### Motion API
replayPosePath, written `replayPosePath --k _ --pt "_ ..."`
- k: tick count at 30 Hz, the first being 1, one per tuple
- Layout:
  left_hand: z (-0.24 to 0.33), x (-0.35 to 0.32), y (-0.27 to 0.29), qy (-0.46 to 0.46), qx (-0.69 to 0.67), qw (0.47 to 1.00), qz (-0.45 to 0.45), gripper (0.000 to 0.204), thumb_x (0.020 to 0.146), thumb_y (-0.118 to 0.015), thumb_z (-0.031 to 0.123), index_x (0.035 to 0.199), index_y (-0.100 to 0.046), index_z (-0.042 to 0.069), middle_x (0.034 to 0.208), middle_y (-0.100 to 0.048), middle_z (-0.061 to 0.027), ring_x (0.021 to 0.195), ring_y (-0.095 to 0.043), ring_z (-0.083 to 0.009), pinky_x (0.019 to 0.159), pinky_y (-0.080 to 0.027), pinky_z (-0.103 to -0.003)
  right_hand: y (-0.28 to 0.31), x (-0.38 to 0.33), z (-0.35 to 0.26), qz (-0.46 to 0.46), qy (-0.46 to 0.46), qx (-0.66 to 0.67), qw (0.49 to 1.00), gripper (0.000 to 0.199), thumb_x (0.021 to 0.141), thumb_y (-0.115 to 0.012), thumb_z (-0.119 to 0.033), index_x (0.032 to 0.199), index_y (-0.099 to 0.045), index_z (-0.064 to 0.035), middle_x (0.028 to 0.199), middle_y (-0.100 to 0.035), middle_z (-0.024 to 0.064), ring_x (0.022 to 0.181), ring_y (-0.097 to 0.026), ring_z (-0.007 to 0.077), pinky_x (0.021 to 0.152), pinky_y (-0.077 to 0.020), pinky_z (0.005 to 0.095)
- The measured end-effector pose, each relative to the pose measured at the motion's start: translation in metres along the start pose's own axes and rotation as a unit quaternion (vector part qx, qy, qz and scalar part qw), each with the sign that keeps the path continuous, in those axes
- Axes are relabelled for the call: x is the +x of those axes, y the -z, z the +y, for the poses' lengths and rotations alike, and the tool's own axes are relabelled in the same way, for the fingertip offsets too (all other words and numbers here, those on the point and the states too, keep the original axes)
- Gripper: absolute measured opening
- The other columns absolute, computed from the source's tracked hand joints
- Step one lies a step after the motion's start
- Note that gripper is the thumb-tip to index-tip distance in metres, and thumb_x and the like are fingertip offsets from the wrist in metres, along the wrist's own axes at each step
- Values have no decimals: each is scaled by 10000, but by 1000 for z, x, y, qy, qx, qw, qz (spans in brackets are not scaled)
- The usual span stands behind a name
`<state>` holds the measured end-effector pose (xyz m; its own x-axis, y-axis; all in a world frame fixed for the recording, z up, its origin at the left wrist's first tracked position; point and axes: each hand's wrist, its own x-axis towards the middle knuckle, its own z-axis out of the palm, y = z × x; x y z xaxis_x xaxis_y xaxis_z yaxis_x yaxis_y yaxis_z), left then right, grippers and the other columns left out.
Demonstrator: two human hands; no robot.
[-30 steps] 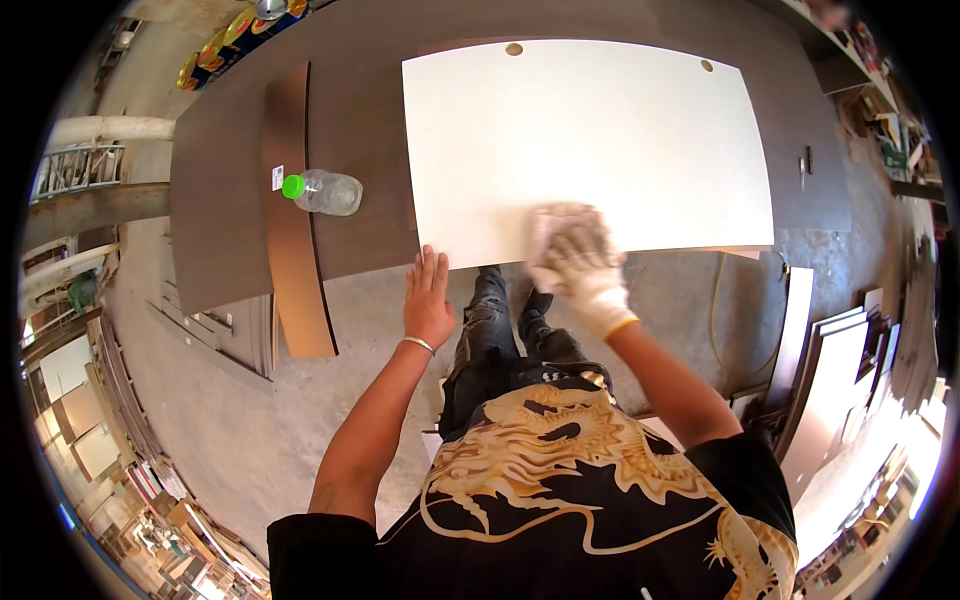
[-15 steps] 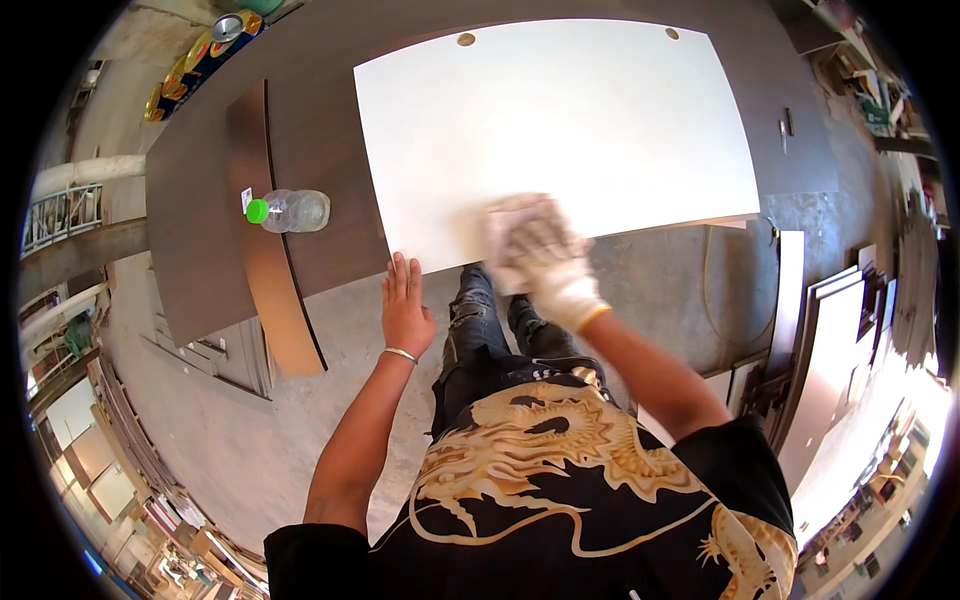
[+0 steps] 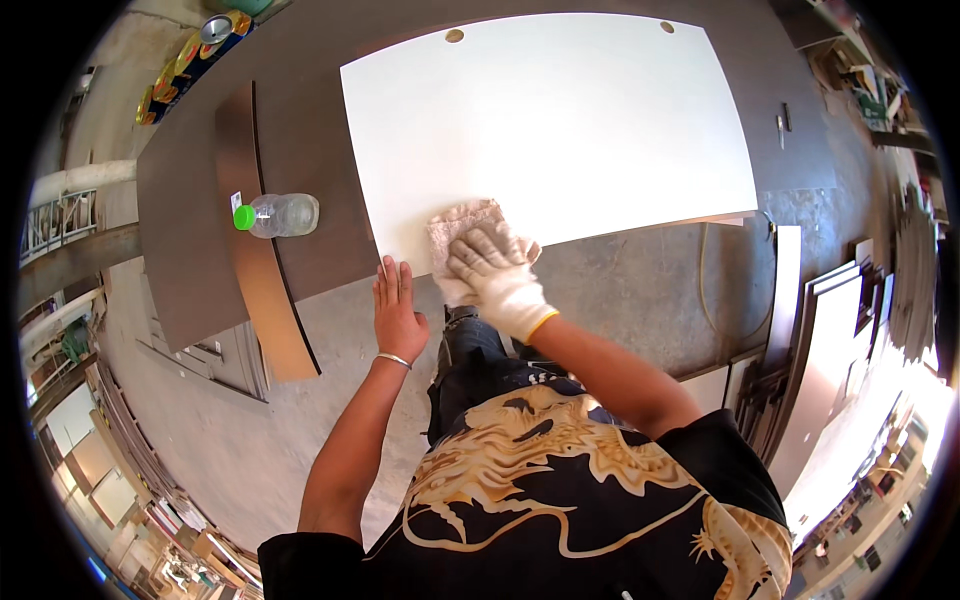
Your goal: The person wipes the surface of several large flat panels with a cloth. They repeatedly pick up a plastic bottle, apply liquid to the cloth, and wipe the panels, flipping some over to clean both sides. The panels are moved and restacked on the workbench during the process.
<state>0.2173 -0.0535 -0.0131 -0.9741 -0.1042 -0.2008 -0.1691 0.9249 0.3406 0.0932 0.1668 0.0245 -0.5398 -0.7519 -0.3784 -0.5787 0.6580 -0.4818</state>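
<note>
Overhanging white panel (image 3: 570, 120) edge: cloth (image 3: 455, 228) under right hand (image 3: 498, 278), open room rightward

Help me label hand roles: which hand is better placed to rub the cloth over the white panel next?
Probably the right hand: gloved, it covers the cloth on the white panel. The left hand, bare, is at its near edge.

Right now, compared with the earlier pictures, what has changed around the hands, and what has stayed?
The gloved right hand has slid the pinkish cloth leftward along the near edge of the white panel, close to the bare left hand. Nothing was newly grasped or released. The left hand stays at the panel's near left corner; the green-capped bottle stays left of the panel.
</note>
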Motion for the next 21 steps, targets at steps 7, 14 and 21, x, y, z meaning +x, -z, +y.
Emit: replayPosePath --k 7,14,21 --pt "2 -4 -4 -13 -25 999 31 994 767 -557 -67 1678 -186 77 1741 -101 -235 1591 -156 -454 1287 -178 -538 39 -104 141 -27 -276 -186 943 705 1036 -545 -369 1669 -265 -233 1775 -76 -19 1634 44 237 1256 171 600" --pt "8 0 -8 -3 -22 999 30 989 767 -562 -67 1675 -195 71 1740 -104 -238 1594 -151 -450 1284 -180 -546 -24 6 -2 54 -9 -29 998 686 973 -544 -220 1635 -373 -162 1767 -152 82 1641 14 266 1295 81 545" --pt "2 -1 3 -2 35 999 -6 969 778 -591 -51 1669 -234 80 1746 -117 -214 1598 -176 -414 1281 -186 -548 -20 -56 79 170 -112 -133 970 749 913 -652 -139 1612 -396 -225 1773 -102 61 1636 57 293 1310 -12 548"
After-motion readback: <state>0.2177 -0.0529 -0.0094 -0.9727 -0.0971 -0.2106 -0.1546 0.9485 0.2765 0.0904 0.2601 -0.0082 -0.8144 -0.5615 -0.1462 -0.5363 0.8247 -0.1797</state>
